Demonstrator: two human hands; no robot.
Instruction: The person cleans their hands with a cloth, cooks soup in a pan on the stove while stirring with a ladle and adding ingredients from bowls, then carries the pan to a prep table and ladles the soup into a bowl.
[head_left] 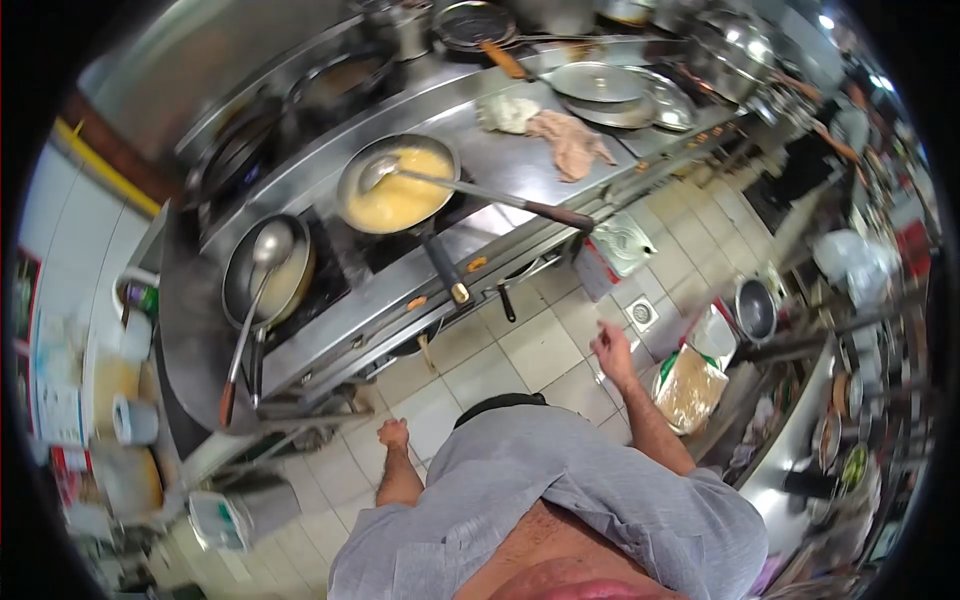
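Observation:
My left hand [394, 433] hangs low in front of the stove, its fingers curled in and nothing visible in them. Out to the right is my right hand [612, 350], fingers partly spread and holding nothing, over the tiled floor. On the stove, a frying pan [425, 212] contains yellow liquid, and a ladle [450, 185] rests in it with its handle across the rim. Farther left, a second pan [290, 290] holds a little pale liquid and another ladle [272, 245]. Both pan handles point towards me. Neither hand touches a pan.
Cloths [570, 142] lie on the steel counter near stacked lids [598, 82]. A square tin [618, 245] stands on the floor by a drain [642, 313]. A foil-wrapped package [692, 388] is at right. Another person [845, 125] stands at the far right.

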